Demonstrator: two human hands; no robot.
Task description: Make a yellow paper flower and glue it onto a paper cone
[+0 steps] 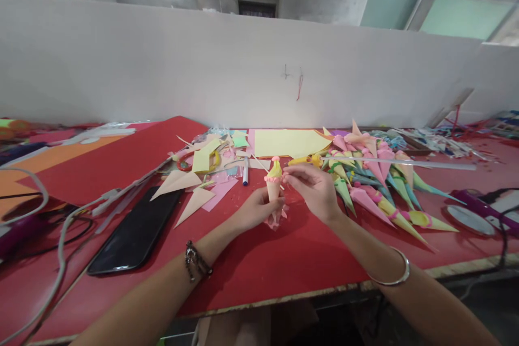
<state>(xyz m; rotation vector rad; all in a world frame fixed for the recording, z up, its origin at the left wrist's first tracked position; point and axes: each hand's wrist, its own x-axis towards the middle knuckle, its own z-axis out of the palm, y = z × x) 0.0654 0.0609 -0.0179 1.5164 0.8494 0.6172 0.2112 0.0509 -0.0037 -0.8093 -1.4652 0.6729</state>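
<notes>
A small paper ice-cream cone (pixel 274 190) stands upright at the middle of the view, with a yellow swirl, a pink tip and a pink bobbled trim round its rim. My left hand (pixel 256 210) is closed round the cone's lower part. On the right side of the rim, my right hand (pixel 318 189) has its thumb and fingertips pinched together close to the pink trim. Whatever lies between those fingertips is too small to make out. Crumpled clear plastic shows below the cone.
Finished-looking paper cones (pixel 381 165) lie heaped at the right. Paper scraps (pixel 194 205), a marker (pixel 245 172) and a black phone (pixel 138 232) are at the left. Purple glue guns (pixel 480 208) with cords lie at both sides. A white partition (pixel 162 65) rises behind the red table (pixel 284 275).
</notes>
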